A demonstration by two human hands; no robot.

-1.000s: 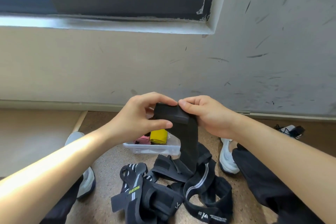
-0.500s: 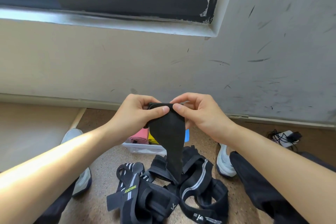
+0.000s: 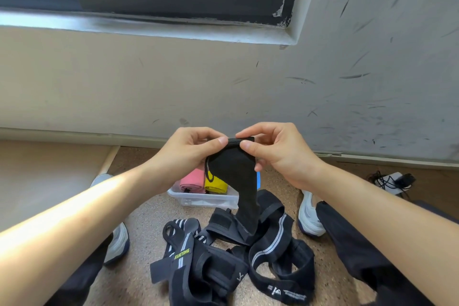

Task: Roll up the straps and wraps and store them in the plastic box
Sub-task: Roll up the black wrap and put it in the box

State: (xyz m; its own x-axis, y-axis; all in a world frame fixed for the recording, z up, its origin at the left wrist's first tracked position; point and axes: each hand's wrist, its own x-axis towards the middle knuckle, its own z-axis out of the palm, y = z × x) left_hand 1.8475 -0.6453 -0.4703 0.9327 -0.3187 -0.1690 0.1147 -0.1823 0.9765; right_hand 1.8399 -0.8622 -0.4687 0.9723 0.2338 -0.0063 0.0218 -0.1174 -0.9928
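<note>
A black wrap [image 3: 238,181] hangs from both my hands, its top end folded over into a small roll. My left hand [image 3: 188,154] pinches the roll's left side and my right hand [image 3: 275,154] pinches its right side. The wrap's tail drops into a pile of black straps with grey stripes [image 3: 231,256] on the floor. Behind the wrap stands the clear plastic box [image 3: 198,199], holding a pink roll [image 3: 191,181] and a yellow roll [image 3: 216,184].
My legs in dark trousers and white shoes [image 3: 308,218] flank the pile on the speckled brown floor. A white device with black cables [image 3: 392,181] lies at the far right. The wall and a window sill stand right behind the box.
The hands have turned the wrap's top end over into a tighter fold, and the hanging tail has risen slightly. The view has tilted a little.
</note>
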